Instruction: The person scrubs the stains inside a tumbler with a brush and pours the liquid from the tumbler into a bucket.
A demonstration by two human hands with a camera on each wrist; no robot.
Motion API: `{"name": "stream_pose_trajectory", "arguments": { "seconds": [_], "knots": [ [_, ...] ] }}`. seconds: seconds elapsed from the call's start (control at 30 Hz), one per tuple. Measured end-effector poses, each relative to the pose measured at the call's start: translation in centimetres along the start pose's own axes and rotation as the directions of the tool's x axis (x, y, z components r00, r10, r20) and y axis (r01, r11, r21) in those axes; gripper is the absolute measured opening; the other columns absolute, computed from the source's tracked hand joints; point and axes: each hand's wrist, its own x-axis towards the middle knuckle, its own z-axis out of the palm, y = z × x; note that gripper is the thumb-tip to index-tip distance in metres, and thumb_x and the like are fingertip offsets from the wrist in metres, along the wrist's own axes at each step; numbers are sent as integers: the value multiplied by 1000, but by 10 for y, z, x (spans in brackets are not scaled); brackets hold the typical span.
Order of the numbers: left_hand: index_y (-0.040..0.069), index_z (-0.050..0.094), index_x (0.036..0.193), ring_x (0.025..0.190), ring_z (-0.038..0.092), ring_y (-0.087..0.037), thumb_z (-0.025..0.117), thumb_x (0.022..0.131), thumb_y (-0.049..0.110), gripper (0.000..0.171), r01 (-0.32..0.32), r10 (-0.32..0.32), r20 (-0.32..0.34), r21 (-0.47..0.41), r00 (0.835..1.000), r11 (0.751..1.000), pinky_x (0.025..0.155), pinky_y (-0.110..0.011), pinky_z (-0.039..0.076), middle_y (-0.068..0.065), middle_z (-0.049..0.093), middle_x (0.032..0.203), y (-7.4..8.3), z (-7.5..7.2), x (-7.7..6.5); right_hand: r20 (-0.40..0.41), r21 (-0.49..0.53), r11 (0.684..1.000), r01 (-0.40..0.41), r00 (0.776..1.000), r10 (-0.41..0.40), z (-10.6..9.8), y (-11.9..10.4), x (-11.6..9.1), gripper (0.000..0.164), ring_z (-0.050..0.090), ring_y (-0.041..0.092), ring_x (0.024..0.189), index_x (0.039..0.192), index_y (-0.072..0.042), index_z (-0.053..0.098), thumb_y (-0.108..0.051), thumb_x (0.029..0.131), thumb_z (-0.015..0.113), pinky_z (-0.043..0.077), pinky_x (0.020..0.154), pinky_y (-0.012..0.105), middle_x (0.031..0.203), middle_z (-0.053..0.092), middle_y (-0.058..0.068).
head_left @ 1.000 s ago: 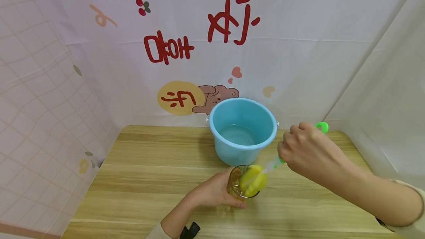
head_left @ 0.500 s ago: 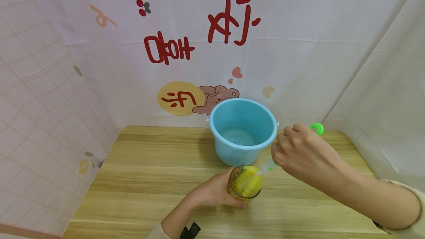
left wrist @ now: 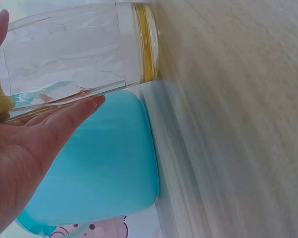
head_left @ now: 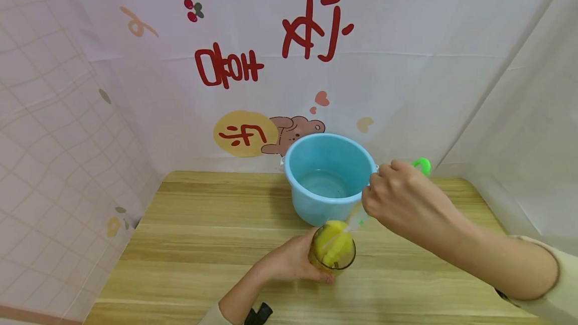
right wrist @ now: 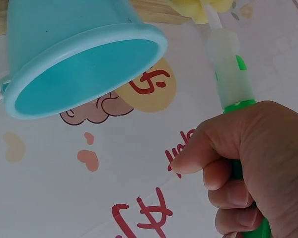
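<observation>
My left hand [head_left: 293, 260] holds a clear drinking glass [left wrist: 74, 49] round its side, with the thumb at the front. An amber band circles the glass near its base, which stands at the wooden table in the left wrist view. In my right hand [head_left: 404, 194] is a cup brush, its green handle gripped in curled fingers and its ring end [head_left: 422, 165] sticking out behind the fist. The brush's yellow sponge head [head_left: 334, 242] sits at the mouth of the glass, partly inside; how deep it reaches is hard to see.
Just behind the glass stands a light blue bucket [head_left: 316, 209], with what looks like shallow water at its bottom. The wooden tabletop [head_left: 203, 224] ends at a white printed backdrop [head_left: 429, 89]. A dark strap piece [head_left: 259, 313] shows at my left wrist.
My right hand has shifted left and slightly up with the brush. The sponge head has moved from the right side of the glass mouth toward its far left. My left hand stays put.
</observation>
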Motion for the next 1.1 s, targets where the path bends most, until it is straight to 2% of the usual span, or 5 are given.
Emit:
{"name": "stream_pose_trajectory", "arguments": {
  "seconds": [0.23,0.53,0.83,1.1],
  "knots": [
    [21,45,148,122,56,-3,97,77,32,89,-10,10,8,-5,1000,1000,110,-29,43,14,59,129,0,0,-1,39,11,1000,0,999,0,11,9,-3,51,22,14,55,61,-12,25,11,65,71,20,56,27,57,20,1],
    [22,44,151,125,55,-4,97,78,30,91,-42,42,-1,11,999,999,111,-30,44,12,59,133,0,0,0,25,59,997,-46,999,44,26,18,-18,57,16,13,58,62,-16,18,16,62,66,18,56,27,58,15,-2],
    [28,40,155,130,53,-5,96,78,29,95,-44,44,10,-8,999,999,113,-31,41,13,57,139,-1,0,0,23,69,997,-40,999,39,26,20,-29,56,22,12,53,62,-14,20,15,60,68,20,55,27,56,18,0],
    [27,40,155,134,54,-15,96,78,28,95,-54,54,8,-5,999,999,113,-30,42,12,56,140,-1,-1,-1,38,59,998,-2,999,0,19,17,-36,55,23,14,54,64,-9,23,13,60,73,22,55,27,58,20,2]
  ]
}}
